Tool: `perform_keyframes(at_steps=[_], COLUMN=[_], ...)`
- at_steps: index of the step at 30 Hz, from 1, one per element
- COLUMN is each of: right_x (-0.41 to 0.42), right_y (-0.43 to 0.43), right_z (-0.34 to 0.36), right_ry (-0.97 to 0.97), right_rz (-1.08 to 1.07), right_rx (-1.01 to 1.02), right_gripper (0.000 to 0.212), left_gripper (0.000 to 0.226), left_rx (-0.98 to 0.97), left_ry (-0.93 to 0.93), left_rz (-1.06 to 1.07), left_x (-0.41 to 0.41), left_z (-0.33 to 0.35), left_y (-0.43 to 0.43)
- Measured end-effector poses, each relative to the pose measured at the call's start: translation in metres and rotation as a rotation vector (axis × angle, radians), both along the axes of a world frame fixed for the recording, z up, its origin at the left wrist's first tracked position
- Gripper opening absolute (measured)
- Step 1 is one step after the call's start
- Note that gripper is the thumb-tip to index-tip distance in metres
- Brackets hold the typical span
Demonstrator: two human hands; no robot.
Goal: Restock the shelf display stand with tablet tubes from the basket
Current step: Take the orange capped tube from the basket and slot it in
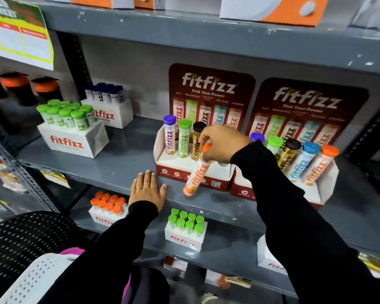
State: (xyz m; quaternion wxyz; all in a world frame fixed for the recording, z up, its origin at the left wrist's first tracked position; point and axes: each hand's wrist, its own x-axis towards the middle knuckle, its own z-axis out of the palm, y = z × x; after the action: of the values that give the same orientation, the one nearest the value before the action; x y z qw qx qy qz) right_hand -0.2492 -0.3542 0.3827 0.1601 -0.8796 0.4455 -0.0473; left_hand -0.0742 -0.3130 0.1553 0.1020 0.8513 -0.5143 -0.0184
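Shelf (123, 159): grey painted metal, flat and scuffed, its front edge chipped; the landmark for everything below.
Display stand (191, 170): glossy red-and-white card on the shelf, tall back panel with rounded corners, stepped white base with round holes.
Second stand (320, 189): same card build, on the shelf just right of the first; five slim tubes lean in it, capped purple, green, black, blue and orange.
White basket (26, 279): perforated plastic, low at the left, well below the shelf.
Right hand (222, 143): above the shelf in front of the display stand, fingers closed around the cap end of the orange tube.
Left hand (148, 190): flat on the shelf's front edge, fingers spread and holding nothing.
Orange tube (195, 176): smooth slim cylinder, white fading to orange at the foot, orange cap; hangs tilted, its foot over the shelf before the stand's front face.
Tubes in stand (184, 139): three upright cylinders in the display stand's back row, capped purple, green and black.
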Motion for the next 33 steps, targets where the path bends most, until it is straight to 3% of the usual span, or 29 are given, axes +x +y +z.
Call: perform_keyframes(at_steps=[4,19,33], right_x=[-0.005,-0.025,-0.025], right_y=[-0.008,-0.053,-0.065], right_z=[-0.001,-0.003,-0.032], right_ry=[0.034,-0.234,-0.368], right_rz=[-0.058,-0.42,-0.495], right_rx=[-0.059,-0.184,-0.244], right_gripper=[0.024,0.031,0.03], left_gripper=[0.061,0.06,0.062], left_rx=[0.014,0.027,0.064], left_ry=[0.0,-0.005,0.0], left_rz=[0.005,0.0,-0.019], left_x=[0.0,-0.001,0.0], left_z=[0.002,0.003,0.006], left_y=[0.0,0.0,0.001])
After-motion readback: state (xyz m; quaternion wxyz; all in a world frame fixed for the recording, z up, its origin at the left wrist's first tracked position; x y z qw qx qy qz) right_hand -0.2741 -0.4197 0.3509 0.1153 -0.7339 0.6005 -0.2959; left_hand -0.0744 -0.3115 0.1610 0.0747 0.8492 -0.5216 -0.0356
